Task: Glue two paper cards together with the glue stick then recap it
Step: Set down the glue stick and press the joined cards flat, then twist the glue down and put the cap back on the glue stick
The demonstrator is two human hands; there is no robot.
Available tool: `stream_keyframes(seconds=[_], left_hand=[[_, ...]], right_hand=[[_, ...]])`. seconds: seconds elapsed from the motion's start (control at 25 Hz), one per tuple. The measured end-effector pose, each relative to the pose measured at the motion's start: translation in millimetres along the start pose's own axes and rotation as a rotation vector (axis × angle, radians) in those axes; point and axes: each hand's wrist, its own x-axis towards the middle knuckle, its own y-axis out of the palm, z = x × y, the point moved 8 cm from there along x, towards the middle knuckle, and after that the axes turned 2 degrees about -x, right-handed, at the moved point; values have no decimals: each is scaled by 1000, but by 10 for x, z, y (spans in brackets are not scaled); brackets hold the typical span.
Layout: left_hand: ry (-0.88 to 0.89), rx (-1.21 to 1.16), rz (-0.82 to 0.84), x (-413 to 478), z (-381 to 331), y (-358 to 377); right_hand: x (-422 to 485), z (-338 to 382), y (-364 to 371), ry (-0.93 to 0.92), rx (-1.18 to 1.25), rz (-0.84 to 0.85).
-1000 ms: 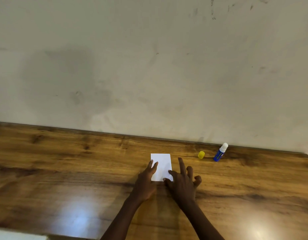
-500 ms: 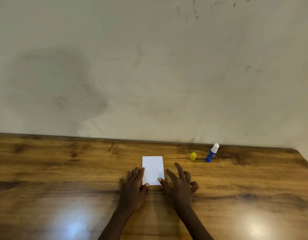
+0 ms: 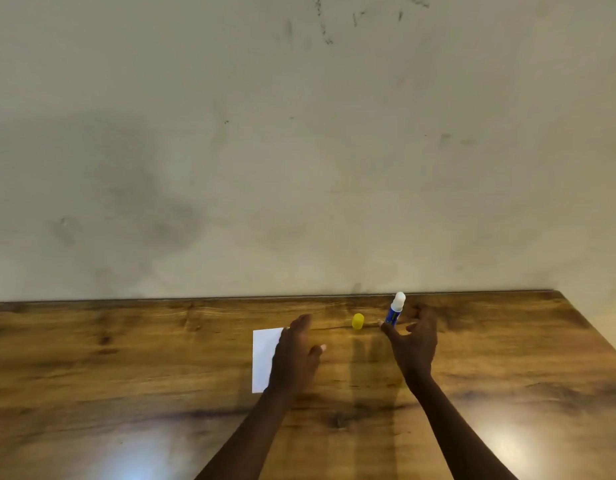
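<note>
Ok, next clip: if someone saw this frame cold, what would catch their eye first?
Probably the right hand, open and reaching toward the upright blue glue stick with its white tip near the back edge of the brown wooden table. Just left of it sits the small yellow cap, off the stick. Further left, the left hand hovers open over the right part of the white rectangular paper card.

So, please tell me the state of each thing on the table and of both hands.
Glue stick: upright, uncapped, white tip exposed.
Yellow cap: off, standing on the table, left of the stick.
White card: lying flat, partly hidden by the left hand.
Left hand: open, empty.
Right hand: open, at the stick, not gripping.
</note>
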Motion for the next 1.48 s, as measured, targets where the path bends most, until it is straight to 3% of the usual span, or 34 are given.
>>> stream_keyframes(seconds=[0.2,0.4,0.64,0.88,1.08,1.28,1.48], left_hand=[[-94,-139,43,517,-436,505],[-103,-145,75,640,-425,727],[-54,-190,-4,611,-465,619],[-228,-496,-104,602,-369,196],[-282,-862,51,396,-410,-174],[-109,-1017,310,95,-810,-558],[23,-1163,233,-74,-1126,-1234]], right_hand=[[183,-36,208,-88,-18,197],[296,-110,215,-103,-14,174],[286,-96,232,-96,-29,183],[76,226,326,-128,98,311],[-294,655,349,-239,193,442],[-576,1136,321,-156,466,544],[-860,1798,182,-155,737,627]])
